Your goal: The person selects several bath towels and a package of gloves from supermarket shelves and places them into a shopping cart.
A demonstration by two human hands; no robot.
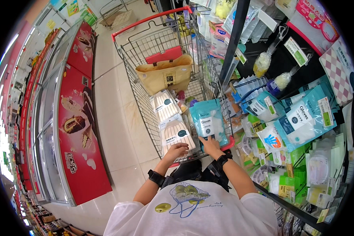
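A shopping cart (135, 103) stands in front of me. In it, at its near right, is a teal and white bag of gloves (212, 109). My right hand (211, 145) grips the bag's near edge, its index finger stretched across the front. My left hand (177, 151) is at the near end of a striped package (176, 132), fingers loosely bent and apart, holding nothing; whether it touches the package I cannot tell. Beyond lies a second striped package (164, 105). A tan bag (161, 74) stands upright farther back in the cart.
Close on the right, a rack holds hanging goods, among them more teal glove bags (303, 118), brushes (262, 63) and green packs (286, 185). A red chest freezer (72, 118) runs along the left, across the tiled floor (114, 110). A dark post (235, 39) rises beside the cart.
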